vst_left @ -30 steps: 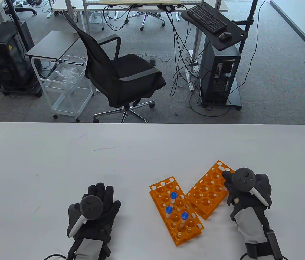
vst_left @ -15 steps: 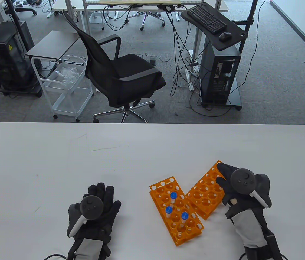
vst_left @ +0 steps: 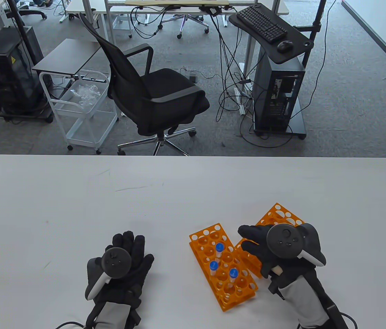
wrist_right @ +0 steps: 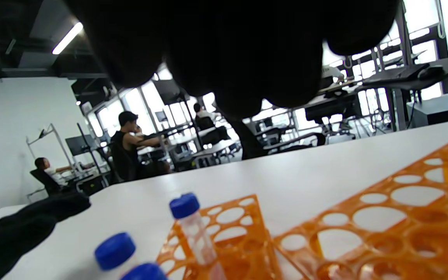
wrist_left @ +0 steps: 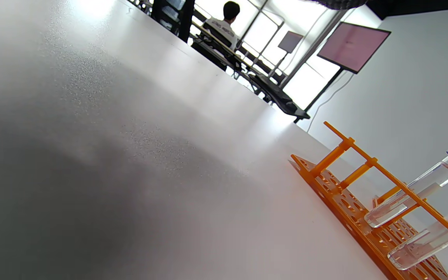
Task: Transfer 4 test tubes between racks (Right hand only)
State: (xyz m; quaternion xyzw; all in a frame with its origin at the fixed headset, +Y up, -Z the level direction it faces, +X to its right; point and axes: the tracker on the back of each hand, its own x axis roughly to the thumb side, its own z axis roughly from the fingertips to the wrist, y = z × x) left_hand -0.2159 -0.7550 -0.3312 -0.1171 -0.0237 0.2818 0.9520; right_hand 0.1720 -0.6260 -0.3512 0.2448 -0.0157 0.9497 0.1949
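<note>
White tabletop (vst_left: 59, 205) fills the lower half of the table view, with grey office carpet beyond its far edge. Three test tubes stand upright in the left rack (vst_left: 222, 267), an orange plastic frame with rows of round holes and two tiers joined by thin posts. Each tube is clear with a blue screw cap: the far tube (vst_left: 219, 249), the middle tube (vst_left: 213, 268) nearer the rack's left side, and the near tube (vst_left: 233, 275) toward its right side. In the left wrist view the tubes' clear bodies pass through the upper tier and look empty. The right rack (vst_left: 282, 216), the same orange, lies just beside the first at an angle, their corners close together or touching; its visible holes are empty.

The right hand (vst_left: 275, 248) hovers over the near part of the right rack, fingers (vst_left: 247, 233) spread and reaching toward the tubes, with nothing in its grasp. The left hand (vst_left: 119, 265) rests flat on the table, well apart from the racks, fingers extended, gripping nothing.

Beyond the table stand a black office chair (vst_left: 151, 92), a white cart (vst_left: 83, 106) and a computer tower (vst_left: 276, 99).
</note>
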